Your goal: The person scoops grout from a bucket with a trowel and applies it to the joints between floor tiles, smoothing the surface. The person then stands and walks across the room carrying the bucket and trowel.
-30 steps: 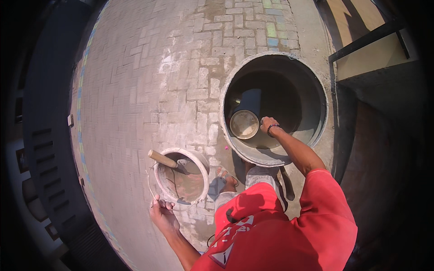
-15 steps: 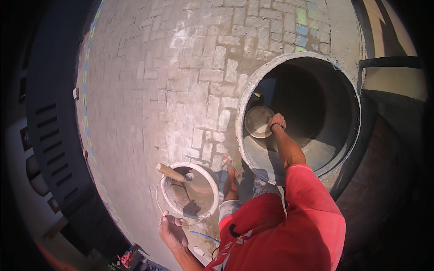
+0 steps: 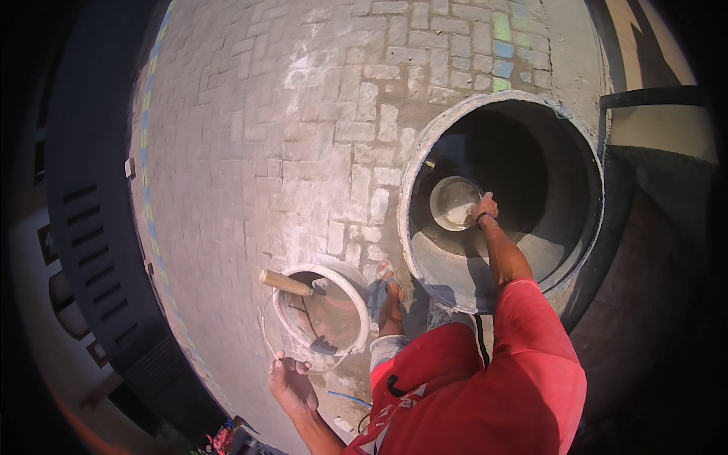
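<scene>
Inside a large round concrete tub (image 3: 523,288), my right hand (image 3: 485,207) grips the edge of a round metal pan (image 3: 453,203). Something pale and wet-looking lies in the pan's bottom. Off to the left, my left hand (image 3: 292,383) is curled at the thin wire handle of a white-rimmed bucket (image 3: 360,303) on the paving. A tool with a thick wooden handle (image 3: 285,283) leans over the bucket's far left rim; its working end is hard to make out in the bucket.
Grey paving bricks (image 3: 250,174) spread to the left, with a few painted green and blue at the top. My sandalled foot (image 3: 390,280) stands between bucket and tub. A blue cord (image 3: 349,396) lies near the bucket. A dark wall (image 3: 91,227) runs along the far left.
My right hand and the pan have shifted right within the tub, and the pan's inside now catches more light. My left hand has stayed by the bucket handle.
</scene>
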`<state>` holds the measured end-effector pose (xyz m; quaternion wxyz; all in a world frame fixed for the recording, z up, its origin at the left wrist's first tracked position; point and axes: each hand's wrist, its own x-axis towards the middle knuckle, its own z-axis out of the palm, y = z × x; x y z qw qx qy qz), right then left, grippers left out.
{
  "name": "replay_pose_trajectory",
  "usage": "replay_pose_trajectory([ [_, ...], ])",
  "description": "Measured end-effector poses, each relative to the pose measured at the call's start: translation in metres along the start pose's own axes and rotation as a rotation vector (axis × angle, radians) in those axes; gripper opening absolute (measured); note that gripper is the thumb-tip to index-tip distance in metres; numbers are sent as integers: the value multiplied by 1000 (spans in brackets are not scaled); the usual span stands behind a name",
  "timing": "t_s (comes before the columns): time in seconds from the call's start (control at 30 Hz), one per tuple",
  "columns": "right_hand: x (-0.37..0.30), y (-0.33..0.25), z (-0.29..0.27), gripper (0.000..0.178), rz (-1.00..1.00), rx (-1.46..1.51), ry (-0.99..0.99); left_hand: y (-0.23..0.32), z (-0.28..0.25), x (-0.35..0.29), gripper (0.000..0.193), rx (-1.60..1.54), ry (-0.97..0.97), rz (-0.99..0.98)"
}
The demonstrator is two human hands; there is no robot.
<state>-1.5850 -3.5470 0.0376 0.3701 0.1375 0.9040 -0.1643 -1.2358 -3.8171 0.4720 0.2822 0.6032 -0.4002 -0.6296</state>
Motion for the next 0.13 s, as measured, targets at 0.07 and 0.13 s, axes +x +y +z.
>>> replay_pose_trajectory([
  [0.07, 6, 7, 2, 41, 116, 63, -21, 3, 5, 1, 25, -2, -22, -6],
  [0.13, 25, 32, 4, 51, 156, 256, -91, 4, 10, 3, 27, 0, -67, -4],
])
